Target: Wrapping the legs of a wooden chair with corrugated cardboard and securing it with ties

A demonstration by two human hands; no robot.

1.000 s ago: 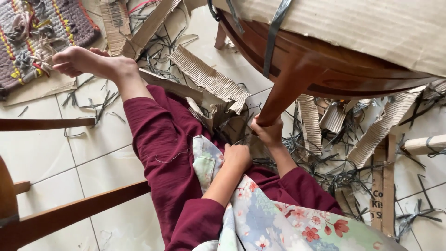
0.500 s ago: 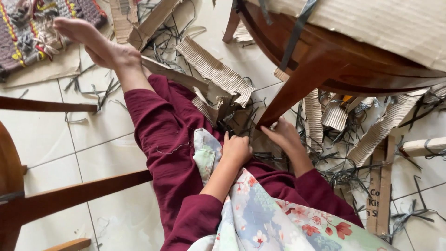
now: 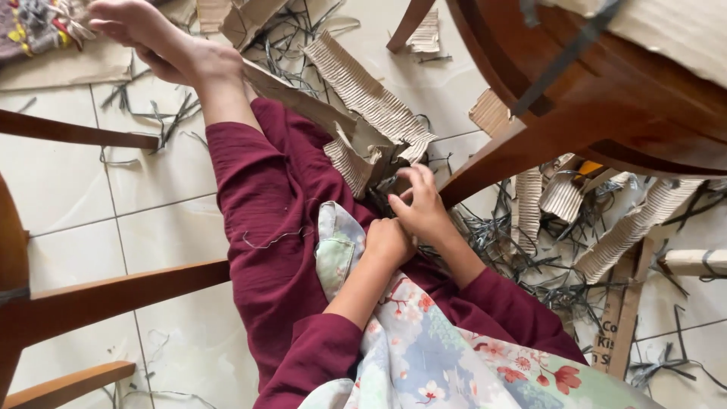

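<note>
Hands had drawn together over the last second: the right hand (image 3: 419, 203), earlier up against the wooden chair leg (image 3: 522, 148), had come down beside the left hand (image 3: 388, 241), so both now met at the torn corrugated cardboard (image 3: 363, 155) lying across the maroon trouser leg (image 3: 265, 227). The right fingers curled round the cardboard's ragged edge, pinching it; the left was clenched, though on what could not be told. Work seemed to have moved from reaching to gripping the piece between them.
</note>
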